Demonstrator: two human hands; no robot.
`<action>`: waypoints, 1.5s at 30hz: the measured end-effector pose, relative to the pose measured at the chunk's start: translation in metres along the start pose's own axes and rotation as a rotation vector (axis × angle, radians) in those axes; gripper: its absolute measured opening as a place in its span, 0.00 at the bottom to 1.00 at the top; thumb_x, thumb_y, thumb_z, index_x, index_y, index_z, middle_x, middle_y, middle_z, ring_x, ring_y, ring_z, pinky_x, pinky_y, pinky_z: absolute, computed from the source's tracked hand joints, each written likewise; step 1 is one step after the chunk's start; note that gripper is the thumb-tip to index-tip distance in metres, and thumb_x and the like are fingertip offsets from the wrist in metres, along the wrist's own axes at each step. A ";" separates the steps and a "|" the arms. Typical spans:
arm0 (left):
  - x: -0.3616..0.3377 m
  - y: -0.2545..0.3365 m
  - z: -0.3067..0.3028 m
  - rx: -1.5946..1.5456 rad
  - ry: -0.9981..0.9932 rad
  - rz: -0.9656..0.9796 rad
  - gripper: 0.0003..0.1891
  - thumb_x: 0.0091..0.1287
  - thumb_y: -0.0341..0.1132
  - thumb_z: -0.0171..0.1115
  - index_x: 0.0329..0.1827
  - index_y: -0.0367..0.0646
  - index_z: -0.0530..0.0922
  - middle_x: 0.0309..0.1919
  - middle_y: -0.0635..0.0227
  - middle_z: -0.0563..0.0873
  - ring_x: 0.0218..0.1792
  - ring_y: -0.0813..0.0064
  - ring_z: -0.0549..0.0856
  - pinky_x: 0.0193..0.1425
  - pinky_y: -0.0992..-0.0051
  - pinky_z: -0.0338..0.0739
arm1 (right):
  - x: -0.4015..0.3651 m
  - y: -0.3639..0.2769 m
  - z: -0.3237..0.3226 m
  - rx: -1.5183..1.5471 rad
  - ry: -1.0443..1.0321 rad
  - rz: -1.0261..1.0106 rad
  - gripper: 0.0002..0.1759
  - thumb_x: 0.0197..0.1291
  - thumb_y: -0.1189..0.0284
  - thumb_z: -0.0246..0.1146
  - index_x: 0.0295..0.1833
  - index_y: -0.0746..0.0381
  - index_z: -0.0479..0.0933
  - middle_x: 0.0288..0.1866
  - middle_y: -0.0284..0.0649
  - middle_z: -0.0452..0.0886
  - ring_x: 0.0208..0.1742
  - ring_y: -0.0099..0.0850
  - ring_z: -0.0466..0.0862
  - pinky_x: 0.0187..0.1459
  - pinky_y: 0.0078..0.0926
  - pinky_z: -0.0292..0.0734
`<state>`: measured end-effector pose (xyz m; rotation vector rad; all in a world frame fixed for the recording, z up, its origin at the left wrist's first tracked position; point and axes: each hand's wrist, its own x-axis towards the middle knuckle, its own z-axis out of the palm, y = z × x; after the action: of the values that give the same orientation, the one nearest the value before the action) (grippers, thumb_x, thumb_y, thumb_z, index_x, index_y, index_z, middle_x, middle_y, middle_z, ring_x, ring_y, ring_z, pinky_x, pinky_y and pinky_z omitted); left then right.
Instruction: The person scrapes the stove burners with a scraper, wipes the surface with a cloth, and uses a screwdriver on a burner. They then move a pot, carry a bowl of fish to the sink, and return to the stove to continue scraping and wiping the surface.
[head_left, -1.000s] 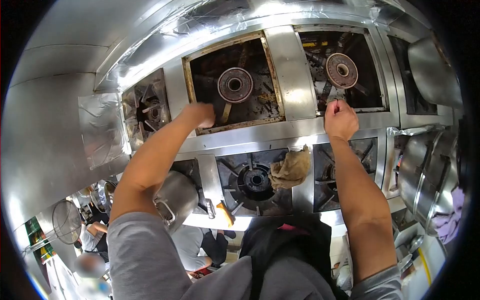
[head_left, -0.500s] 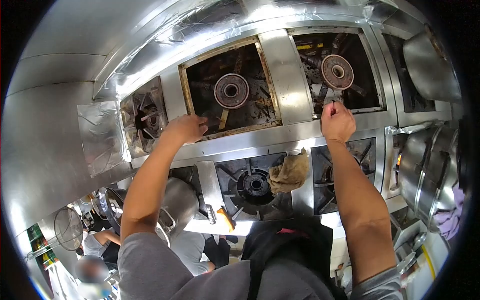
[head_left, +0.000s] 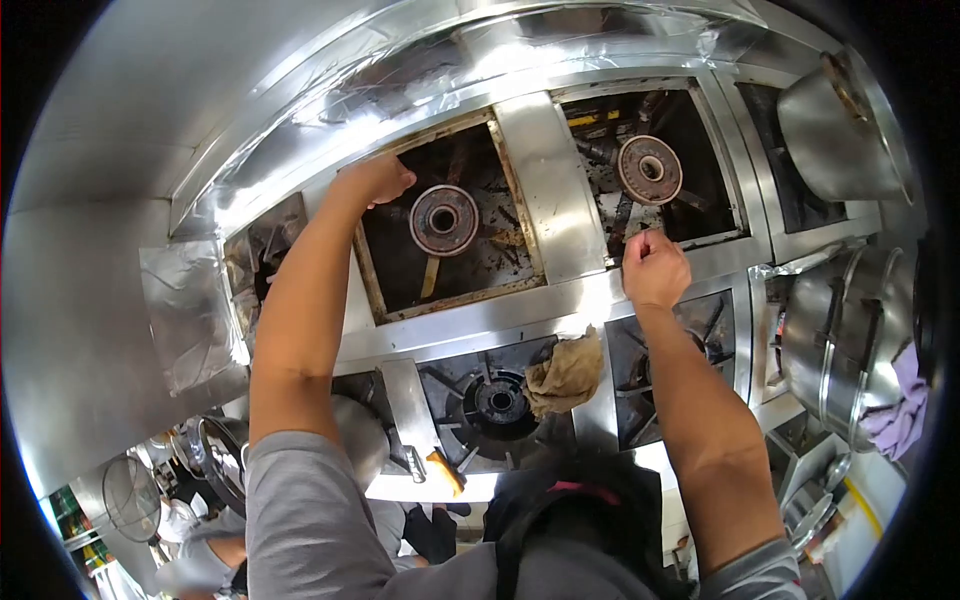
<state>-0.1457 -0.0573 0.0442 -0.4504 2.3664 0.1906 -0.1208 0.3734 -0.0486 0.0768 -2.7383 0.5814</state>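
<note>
My left hand (head_left: 378, 182) reaches to the far left corner of the left burner well, with its fingers curled at the rusty metal frame (head_left: 370, 270). What it holds, if anything, is hidden. A round burner head (head_left: 444, 220) stands in that well, just to the right of the hand. My right hand (head_left: 656, 270) is closed in a fist at the front edge of the right burner well; its contents do not show. Beyond it stands another round burner head (head_left: 649, 170). A brown cloth (head_left: 565, 375) lies nearer me, beside the front middle burner (head_left: 500, 400).
A knife with a yellow handle (head_left: 443, 470) lies near the stove's front edge. Steel pots (head_left: 840, 330) stand on the right, with a purple cloth (head_left: 900, 405) on them. A large pot (head_left: 845, 130) sits at the back right. Another person (head_left: 215, 550) is at lower left.
My left hand has moved from the front left of the left well to its far left corner. My right hand stays closed at the right well's front edge. The view has shifted slightly.
</note>
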 end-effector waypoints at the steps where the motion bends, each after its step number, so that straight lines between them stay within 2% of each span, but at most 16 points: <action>1: 0.011 0.008 -0.007 0.095 -0.042 -0.068 0.17 0.77 0.54 0.64 0.53 0.55 0.91 0.32 0.64 0.92 0.29 0.61 0.90 0.36 0.60 0.84 | 0.001 0.000 0.000 -0.006 0.009 0.009 0.12 0.59 0.67 0.67 0.24 0.56 0.78 0.26 0.39 0.84 0.32 0.45 0.85 0.33 0.45 0.79; 4: 0.021 0.015 -0.018 0.285 -0.102 0.066 0.21 0.79 0.55 0.61 0.49 0.48 0.90 0.30 0.58 0.90 0.29 0.63 0.90 0.37 0.62 0.83 | 0.002 0.002 0.001 0.004 -0.005 0.015 0.11 0.57 0.68 0.68 0.24 0.55 0.78 0.27 0.38 0.85 0.32 0.44 0.85 0.34 0.44 0.79; 5: 0.030 0.000 -0.005 0.290 0.045 0.155 0.18 0.79 0.52 0.63 0.54 0.49 0.91 0.47 0.59 0.94 0.45 0.61 0.93 0.50 0.62 0.85 | 0.003 0.001 0.000 0.047 0.019 -0.020 0.10 0.56 0.69 0.68 0.24 0.55 0.77 0.27 0.37 0.85 0.32 0.44 0.84 0.35 0.43 0.79; 6: 0.038 -0.014 0.003 0.300 0.041 0.167 0.18 0.79 0.52 0.63 0.54 0.49 0.91 0.47 0.59 0.94 0.45 0.61 0.93 0.50 0.62 0.85 | 0.002 0.003 -0.001 0.088 0.038 -0.055 0.09 0.55 0.70 0.68 0.23 0.55 0.77 0.27 0.37 0.85 0.31 0.43 0.84 0.35 0.42 0.79; 8: 0.048 -0.040 0.013 0.071 -0.034 0.333 0.16 0.80 0.46 0.63 0.61 0.51 0.89 0.62 0.64 0.90 0.59 0.60 0.90 0.63 0.63 0.82 | 0.002 0.005 0.001 0.076 0.031 -0.063 0.09 0.53 0.70 0.68 0.23 0.54 0.77 0.27 0.36 0.85 0.31 0.43 0.84 0.35 0.40 0.79; 11: 0.047 -0.053 0.033 -0.021 0.006 0.389 0.16 0.77 0.43 0.66 0.63 0.50 0.88 0.62 0.63 0.89 0.58 0.54 0.90 0.61 0.62 0.83 | 0.000 0.010 0.006 0.080 -0.013 -0.034 0.09 0.53 0.70 0.69 0.24 0.55 0.77 0.28 0.35 0.85 0.30 0.42 0.83 0.36 0.39 0.78; 14: 0.060 -0.070 0.060 -0.108 0.055 0.377 0.17 0.78 0.43 0.65 0.65 0.50 0.87 0.61 0.63 0.90 0.56 0.54 0.90 0.61 0.62 0.83 | 0.002 0.007 -0.001 0.129 -0.036 -0.017 0.08 0.54 0.70 0.69 0.25 0.55 0.78 0.28 0.35 0.85 0.30 0.43 0.82 0.36 0.39 0.78; 19: 0.034 -0.030 0.065 -0.051 0.243 0.355 0.17 0.79 0.47 0.60 0.65 0.60 0.88 0.54 0.55 0.90 0.55 0.47 0.89 0.63 0.57 0.84 | 0.003 0.006 0.000 0.097 -0.008 -0.036 0.08 0.54 0.70 0.69 0.25 0.55 0.78 0.27 0.35 0.84 0.30 0.43 0.82 0.37 0.40 0.77; 20: 0.037 -0.025 0.067 -0.053 0.235 0.356 0.17 0.79 0.47 0.60 0.65 0.60 0.88 0.54 0.55 0.90 0.55 0.47 0.89 0.63 0.57 0.84 | 0.001 0.006 0.000 0.070 0.001 -0.048 0.08 0.54 0.70 0.69 0.25 0.55 0.78 0.27 0.35 0.84 0.30 0.43 0.82 0.37 0.40 0.77; 22: 0.032 -0.010 0.061 0.038 0.188 0.174 0.17 0.79 0.48 0.59 0.65 0.62 0.87 0.52 0.55 0.91 0.54 0.47 0.89 0.62 0.55 0.84 | 0.000 0.008 0.002 0.077 -0.004 -0.052 0.08 0.54 0.71 0.69 0.25 0.55 0.77 0.27 0.36 0.84 0.30 0.43 0.82 0.37 0.40 0.78; 23: 0.045 -0.026 0.071 0.013 0.224 0.244 0.17 0.79 0.48 0.58 0.66 0.63 0.87 0.50 0.54 0.91 0.51 0.46 0.90 0.59 0.55 0.85 | -0.001 0.007 0.003 0.091 0.002 -0.051 0.09 0.54 0.71 0.69 0.25 0.55 0.77 0.27 0.36 0.84 0.30 0.43 0.82 0.36 0.41 0.78; 26: 0.035 -0.015 0.069 -0.023 0.254 0.207 0.17 0.79 0.48 0.58 0.65 0.64 0.87 0.50 0.54 0.91 0.51 0.46 0.90 0.59 0.54 0.85 | 0.001 0.003 -0.003 0.106 -0.031 -0.019 0.09 0.54 0.72 0.69 0.24 0.55 0.76 0.27 0.36 0.84 0.30 0.44 0.82 0.36 0.42 0.78; 32: 0.026 -0.015 0.032 0.129 0.151 0.292 0.17 0.79 0.50 0.59 0.64 0.64 0.88 0.52 0.56 0.91 0.52 0.51 0.90 0.61 0.56 0.84 | 0.001 0.005 0.001 0.061 0.014 -0.038 0.09 0.53 0.71 0.69 0.24 0.55 0.76 0.28 0.36 0.85 0.31 0.45 0.82 0.37 0.43 0.78; 35: 0.027 -0.012 0.039 0.233 0.143 0.220 0.17 0.79 0.49 0.59 0.64 0.64 0.88 0.52 0.56 0.91 0.53 0.51 0.90 0.61 0.56 0.84 | 0.001 0.004 0.000 0.048 -0.019 -0.030 0.09 0.53 0.71 0.68 0.24 0.55 0.76 0.29 0.36 0.85 0.32 0.45 0.83 0.37 0.43 0.78; 37: 0.029 -0.017 0.050 0.057 0.196 0.213 0.17 0.79 0.49 0.59 0.65 0.64 0.88 0.51 0.55 0.92 0.53 0.51 0.90 0.62 0.56 0.84 | 0.001 0.002 -0.001 0.044 -0.034 -0.018 0.09 0.54 0.71 0.68 0.25 0.55 0.76 0.29 0.37 0.85 0.32 0.45 0.83 0.38 0.43 0.78; 45: 0.040 -0.004 0.073 0.075 0.266 0.173 0.19 0.81 0.50 0.55 0.69 0.66 0.85 0.48 0.52 0.92 0.51 0.46 0.90 0.58 0.51 0.86 | -0.001 0.000 0.002 0.022 0.015 -0.050 0.09 0.55 0.69 0.68 0.25 0.55 0.78 0.28 0.38 0.85 0.32 0.45 0.84 0.37 0.44 0.78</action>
<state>-0.1263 -0.0526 -0.0368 -0.2470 2.6652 0.1266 -0.1203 0.3729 -0.0503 0.1456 -2.7078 0.5956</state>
